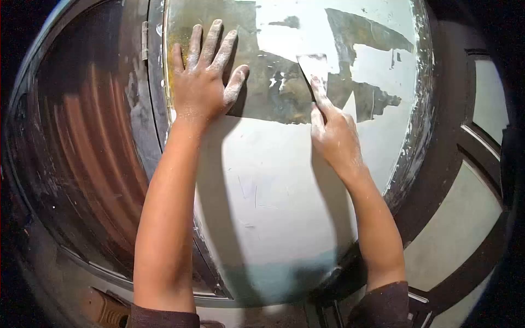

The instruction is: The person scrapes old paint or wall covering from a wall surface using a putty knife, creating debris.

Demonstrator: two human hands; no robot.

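Observation:
My left hand (203, 90) lies flat, fingers spread, against the upper left of a panel (279, 180). White dust coats its fingertips. My right hand (336, 134) grips a putty knife (314, 65), index finger stretched along it. The blade points up and meets the panel surface; the handle is mostly hidden in my fist. Around the blade, the upper panel shows an exposed grey-brown patch (290, 101) with ragged edges. White covering (372, 65) remains in torn-looking areas there, and the lower part is mostly white with a few scratches.
On the left, a metal hinge (145, 41) joins the dark frame beside a reddish-brown surface (93, 136). A dark-framed piece with pale panels (454, 224) stands at the right. Near the bottom left is a brown object (104, 309). Both arms cast shadows on the panel.

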